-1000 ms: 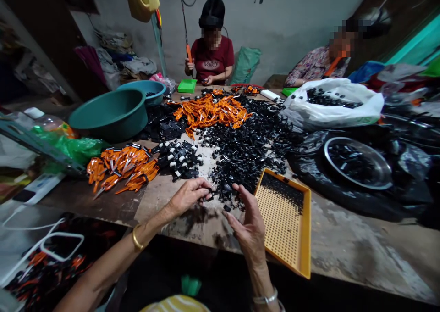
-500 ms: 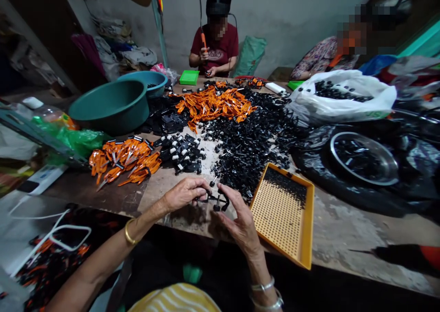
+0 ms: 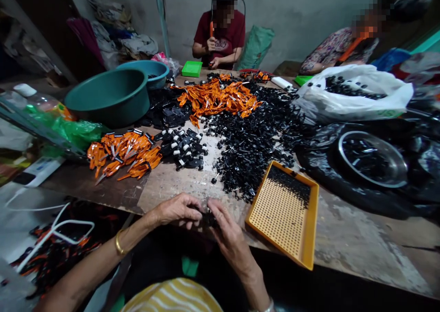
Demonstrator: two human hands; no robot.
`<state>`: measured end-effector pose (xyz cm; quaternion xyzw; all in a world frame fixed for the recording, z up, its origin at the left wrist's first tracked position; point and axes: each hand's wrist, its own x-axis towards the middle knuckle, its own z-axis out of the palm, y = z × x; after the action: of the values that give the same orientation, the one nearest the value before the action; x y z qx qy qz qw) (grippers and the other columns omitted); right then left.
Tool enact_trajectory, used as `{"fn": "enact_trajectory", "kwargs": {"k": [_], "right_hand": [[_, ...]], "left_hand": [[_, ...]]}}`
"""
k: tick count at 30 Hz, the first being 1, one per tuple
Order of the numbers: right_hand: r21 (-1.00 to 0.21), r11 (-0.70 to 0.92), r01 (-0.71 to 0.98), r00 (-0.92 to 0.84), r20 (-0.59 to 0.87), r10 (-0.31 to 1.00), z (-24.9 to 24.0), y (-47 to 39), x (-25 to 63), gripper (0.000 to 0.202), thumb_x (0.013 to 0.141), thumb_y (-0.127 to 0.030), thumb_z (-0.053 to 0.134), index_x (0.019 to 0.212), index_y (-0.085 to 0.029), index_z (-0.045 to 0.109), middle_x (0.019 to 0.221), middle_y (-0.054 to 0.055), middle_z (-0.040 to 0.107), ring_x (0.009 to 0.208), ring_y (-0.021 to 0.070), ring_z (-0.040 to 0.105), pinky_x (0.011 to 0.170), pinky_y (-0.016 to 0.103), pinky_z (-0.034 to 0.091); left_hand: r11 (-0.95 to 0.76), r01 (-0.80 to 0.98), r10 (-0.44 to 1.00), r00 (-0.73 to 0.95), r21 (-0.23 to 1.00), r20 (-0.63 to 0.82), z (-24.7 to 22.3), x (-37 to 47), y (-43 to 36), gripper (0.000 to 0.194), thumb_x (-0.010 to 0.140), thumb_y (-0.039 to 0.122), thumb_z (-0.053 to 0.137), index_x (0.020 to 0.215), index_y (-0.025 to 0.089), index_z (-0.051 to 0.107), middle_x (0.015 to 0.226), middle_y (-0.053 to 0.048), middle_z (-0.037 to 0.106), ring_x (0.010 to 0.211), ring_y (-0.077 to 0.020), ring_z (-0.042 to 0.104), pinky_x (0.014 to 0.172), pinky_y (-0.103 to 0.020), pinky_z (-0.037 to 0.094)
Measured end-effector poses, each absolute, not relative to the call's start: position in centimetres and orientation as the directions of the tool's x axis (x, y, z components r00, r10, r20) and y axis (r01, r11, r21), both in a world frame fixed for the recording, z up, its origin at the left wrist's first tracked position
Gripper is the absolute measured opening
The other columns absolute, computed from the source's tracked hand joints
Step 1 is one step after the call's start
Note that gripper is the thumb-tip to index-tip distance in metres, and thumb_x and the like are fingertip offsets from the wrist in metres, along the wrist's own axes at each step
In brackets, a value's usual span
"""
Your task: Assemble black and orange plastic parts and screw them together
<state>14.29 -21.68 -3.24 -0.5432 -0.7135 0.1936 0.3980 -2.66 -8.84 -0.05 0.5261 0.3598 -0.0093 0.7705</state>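
Close to the table's front edge, my left hand (image 3: 184,212) and my right hand (image 3: 228,231) meet around a small black plastic part (image 3: 208,219). The fingers of both hands are closed on it and cover most of its shape. Just beyond them, a loose black wheel with a thin metal pin (image 3: 214,180) lies on the wood. A heap of small black parts (image 3: 244,151) spreads behind my right hand. Behind my left hand lies a pile of black pieces with white rollers (image 3: 180,147). Orange pieces (image 3: 125,153) are piled farther left.
A yellow perforated tray (image 3: 282,220) stands to the right, holding tiny black bits. Beyond it are a metal bowl (image 3: 400,176) and a white plastic bag (image 3: 388,103). A green basin (image 3: 106,96) sits at left. Two people work across the table, one in a red shirt (image 3: 220,34).
Both hands have drawn closer together and down toward the table edge. The black part, seen before with a wheel and pin, is now mostly covered by fingers. The view has shifted slightly.
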Motion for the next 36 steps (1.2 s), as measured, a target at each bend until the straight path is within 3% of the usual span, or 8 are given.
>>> {"fn": "enact_trajectory", "kwargs": {"k": [5,9,12,16,21,28,33,36], "right_hand": [[-0.743,0.36,0.564,-0.178,0.316,0.932,-2.9,-20.8,13.7,0.061,0.09,-0.011,0.046,0.145,-0.029,0.028,0.137,0.01,0.047,0.127,0.0215,0.045,0.103,0.04,0.044],[-0.771,0.338,0.54,-0.252,0.235,0.939,-1.6,-19.7,14.7,0.06,0.089,-0.026,0.057,0.143,-0.028,0.032,0.141,0.01,0.041,0.128,0.024,0.042,0.104,0.041,0.043],[-0.761,0.276,0.587,-0.115,0.259,0.959,-1.0,-18.6,16.0,0.051,0.09,-0.032,0.056,0.138,-0.027,0.039,0.133,0.011,0.046,0.12,0.0231,0.048,0.098,0.039,0.046],[-0.513,0.059,0.856,0.194,0.424,0.885,-1.6,-15.8,17.1,0.026,0.092,-0.029,0.05,0.115,-0.02,0.058,0.109,0.011,0.058,0.101,0.0251,0.051,0.086,0.043,0.045],[-0.23,-0.031,0.973,0.133,0.441,0.887,-3.5,-12.0,16.3,0.015,0.085,-0.023,0.058,0.096,-0.016,0.064,0.112,0.012,0.061,0.109,0.0307,0.044,0.094,0.05,0.035],[-0.289,-0.086,0.953,0.237,0.541,0.807,-3.3,-14.4,17.6,0.024,0.09,-0.027,0.049,0.11,-0.017,0.058,0.113,0.013,0.057,0.103,0.0264,0.046,0.089,0.043,0.037],[-0.206,-0.208,0.956,0.276,0.394,0.877,-3.5,-16.8,18.0,0.022,0.091,-0.026,0.045,0.102,-0.014,0.061,0.088,0.012,0.059,0.082,0.0258,0.046,0.072,0.037,0.037],[-0.313,-0.145,0.939,0.257,0.356,0.898,-4.1,-16.9,17.3,0.018,0.092,-0.023,0.044,0.095,-0.018,0.061,0.082,0.008,0.059,0.078,0.0238,0.047,0.071,0.036,0.035]], "left_hand": [[0.521,0.351,0.366,0.732,0.778,-0.575,-1.6,-4.4,-9.1,0.026,0.065,0.031,0.072,0.08,0.012,0.064,0.065,-0.005,0.069,0.046,-0.0096,0.058,0.04,-0.017,0.033],[0.563,0.295,0.404,0.716,0.772,-0.569,-1.2,-5.7,-9.2,0.025,0.067,0.031,0.071,0.08,0.011,0.065,0.067,-0.008,0.071,0.052,-0.0118,0.062,0.044,-0.017,0.038],[0.583,0.24,0.459,0.691,0.776,-0.559,-0.8,-6.4,-9.0,0.027,0.068,0.032,0.071,0.081,0.01,0.066,0.066,-0.008,0.07,0.051,-0.0113,0.061,0.043,-0.016,0.038],[0.604,0.176,0.515,0.658,0.777,-0.549,-1.0,-6.6,-8.6,0.031,0.066,0.035,0.072,0.081,0.009,0.064,0.063,-0.006,0.067,0.045,-0.0091,0.057,0.038,-0.016,0.035],[0.617,0.119,0.549,0.643,0.778,-0.534,-1.7,-6.6,-8.3,0.032,0.066,0.036,0.072,0.081,0.011,0.06,0.06,-0.003,0.064,0.04,-0.0061,0.051,0.034,-0.014,0.031],[0.613,0.087,0.584,0.62,0.785,-0.525,-1.5,-6.7,-8.4,0.034,0.066,0.038,0.072,0.082,0.012,0.058,0.059,-0.001,0.063,0.041,-0.0051,0.049,0.033,-0.012,0.03],[0.579,0.09,0.609,0.613,0.81,-0.504,-1.6,-6.3,-8.4,0.034,0.069,0.039,0.072,0.085,0.011,0.059,0.062,-0.001,0.063,0.044,-0.0046,0.049,0.035,-0.012,0.031],[0.565,0.101,0.624,0.597,0.819,-0.504,-1.6,-6.1,-8.5,0.035,0.069,0.039,0.072,0.085,0.012,0.059,0.062,-0.001,0.062,0.044,-0.0045,0.048,0.035,-0.012,0.031]]}}
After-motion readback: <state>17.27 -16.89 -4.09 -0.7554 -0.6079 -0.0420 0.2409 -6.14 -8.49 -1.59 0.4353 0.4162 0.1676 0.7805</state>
